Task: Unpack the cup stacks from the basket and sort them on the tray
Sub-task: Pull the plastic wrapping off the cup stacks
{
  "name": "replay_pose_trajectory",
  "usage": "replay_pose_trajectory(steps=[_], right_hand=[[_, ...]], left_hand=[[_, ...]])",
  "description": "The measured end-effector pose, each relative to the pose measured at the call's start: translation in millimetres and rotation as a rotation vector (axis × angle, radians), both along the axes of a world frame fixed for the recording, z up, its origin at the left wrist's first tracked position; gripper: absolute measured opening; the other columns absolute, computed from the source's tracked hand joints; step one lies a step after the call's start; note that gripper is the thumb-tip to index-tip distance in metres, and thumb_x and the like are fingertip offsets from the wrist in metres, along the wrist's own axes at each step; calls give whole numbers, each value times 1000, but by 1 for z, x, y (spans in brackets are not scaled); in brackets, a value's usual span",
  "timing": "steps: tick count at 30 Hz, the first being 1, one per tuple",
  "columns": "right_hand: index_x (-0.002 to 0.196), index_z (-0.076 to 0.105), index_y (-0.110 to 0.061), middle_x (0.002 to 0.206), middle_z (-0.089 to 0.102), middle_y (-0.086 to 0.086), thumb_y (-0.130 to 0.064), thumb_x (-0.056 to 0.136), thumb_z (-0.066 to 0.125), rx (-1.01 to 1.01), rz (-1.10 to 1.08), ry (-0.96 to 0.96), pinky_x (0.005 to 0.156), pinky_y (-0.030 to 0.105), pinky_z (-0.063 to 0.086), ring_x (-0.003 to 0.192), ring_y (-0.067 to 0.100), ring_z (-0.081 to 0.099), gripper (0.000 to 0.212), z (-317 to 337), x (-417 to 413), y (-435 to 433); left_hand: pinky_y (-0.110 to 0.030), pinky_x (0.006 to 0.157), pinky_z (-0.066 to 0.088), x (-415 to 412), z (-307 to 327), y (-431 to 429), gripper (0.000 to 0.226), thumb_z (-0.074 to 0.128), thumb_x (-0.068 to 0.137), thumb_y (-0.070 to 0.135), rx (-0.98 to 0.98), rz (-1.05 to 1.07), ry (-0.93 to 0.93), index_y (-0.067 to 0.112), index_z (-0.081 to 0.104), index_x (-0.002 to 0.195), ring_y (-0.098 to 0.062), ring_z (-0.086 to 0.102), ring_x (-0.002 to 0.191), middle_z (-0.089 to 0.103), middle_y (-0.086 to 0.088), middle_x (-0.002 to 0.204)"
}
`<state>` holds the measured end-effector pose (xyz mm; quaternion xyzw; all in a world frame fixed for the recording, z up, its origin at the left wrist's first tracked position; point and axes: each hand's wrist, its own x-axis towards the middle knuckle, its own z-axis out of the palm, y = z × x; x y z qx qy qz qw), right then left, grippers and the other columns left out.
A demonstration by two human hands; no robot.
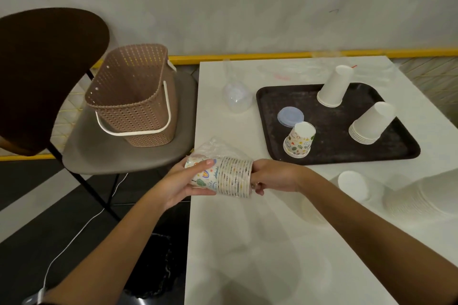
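The basket (131,96) sits on the chair, upper left. At centre, the left hand (183,181) curls round the printed cup stack (228,177) at its base, where the plastic wrap (213,147) is bunched; the right hand (275,176) grips its rim end. Best to pull straight without squeezing, then set it on the tray (334,156), right.

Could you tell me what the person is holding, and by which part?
A sideways stack of printed cups: the left hand grips its base end, the right hand holds the rim end, fingers curled at the mouth.
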<state>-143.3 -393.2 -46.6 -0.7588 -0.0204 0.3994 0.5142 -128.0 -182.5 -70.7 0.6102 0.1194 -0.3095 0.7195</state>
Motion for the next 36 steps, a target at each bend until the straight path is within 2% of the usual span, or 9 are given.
replay_pose_trajectory(steps=[7,13,18,22,25,28,30,34,36], right_hand=[[75,55,-14,59,43,-2,-3,89,48,-36,40,-83,57,22,40,51,8,38,19,6,-3,-1],[77,55,-19,68,43,2,-6,91,44,-64,-75,-149,57,20,45,56,12,40,22,15,1,3],[75,52,-20,62,45,2,-9,94,41,-171,-196,-239,46,8,42,46,5,46,25,19,2,-2],[73,50,-19,62,49,4,-9,95,41,-266,-261,-299,45,11,44,48,9,51,25,20,3,-6],[73,48,-17,63,52,4,-4,93,35,-364,-354,-368,53,24,50,47,13,56,27,26,5,-9],[84,49,-9,77,59,12,-3,92,34,-509,-384,-492,76,42,54,76,34,65,18,35,12,-17],[93,51,-8,93,61,19,-5,93,37,-615,-343,-552,85,45,52,92,39,62,14,41,15,-22],[102,56,-3,101,62,18,-12,95,38,-739,-340,-660,76,35,46,92,34,59,22,52,18,-30],[98,56,-9,97,61,9,-17,96,41,-658,-456,-744,71,28,40,83,24,57,18,59,16,-31]], left_hand=[[-37,63,59,4,0,15,39,63,81,23,-23,47,19,8,57,117,-23,71,86,68,-13,104],[-34,61,59,12,4,44,37,59,85,22,-4,159,9,10,53,119,-24,65,95,65,-11,107],[-31,57,59,10,2,77,24,57,87,24,31,284,13,13,57,108,-20,63,95,66,-8,102],[-30,55,59,5,0,99,17,55,90,27,49,360,10,15,60,101,-19,62,93,65,-7,100],[-29,54,58,3,-1,110,17,54,90,28,55,375,3,18,61,102,-19,62,94,65,-6,101],[-29,54,58,2,0,114,17,54,90,29,50,392,-3,17,60,100,-19,62,94,64,-6,101],[-29,55,58,2,2,112,19,54,89,29,38,385,-10,16,60,100,-19,62,94,65,-6,101],[-29,58,59,5,6,103,25,56,87,30,8,366,-33,14,59,107,-18,64,93,65,-6,102],[-30,58,59,6,8,97,31,59,85,29,3,356,-42,13,57,111,-17,67,90,66,-7,103]])
